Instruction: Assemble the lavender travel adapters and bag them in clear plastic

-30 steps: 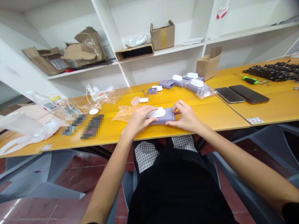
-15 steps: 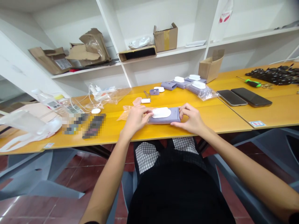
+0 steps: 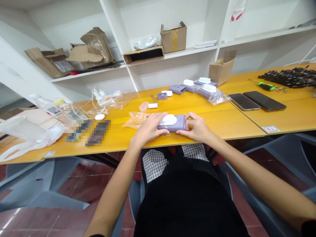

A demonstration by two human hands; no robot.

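Observation:
A purple oblong case (image 3: pixel 181 122) with a white oval piece (image 3: pixel 170 119) on its top lies near the table's front edge, between my two hands. My left hand (image 3: pixel 151 127) wraps round the left end, fingers over the top and thumb along the front, hiding that end. At the other end, my right hand (image 3: pixel 197 127) grips the case between thumb and bent fingers. A crumpled clear plastic bag (image 3: pixel 133 120) lies beside and partly behind my left hand. Just beyond are a small white cylinder (image 3: pixel 153 105), a pinkish flat piece (image 3: pixel 143 106) and a small purple part (image 3: pixel 162 96).
Similar purple cases (image 3: pixel 177 89) stand at the back, one in a clear bag (image 3: pixel 217 98). Two dark phones (image 3: pixel 264 100), a green-handled screwdriver (image 3: pixel 266 86) and a black pile (image 3: pixel 291 78) lie right. Cables (image 3: pixel 92 107), bottles and a white bag (image 3: pixel 32 131) are left. Shelves rise behind.
My left hand has gone from pinching the white piece's left edge to wrapping over the case's left end. The case has shifted slightly left, with my right hand still on its right end.

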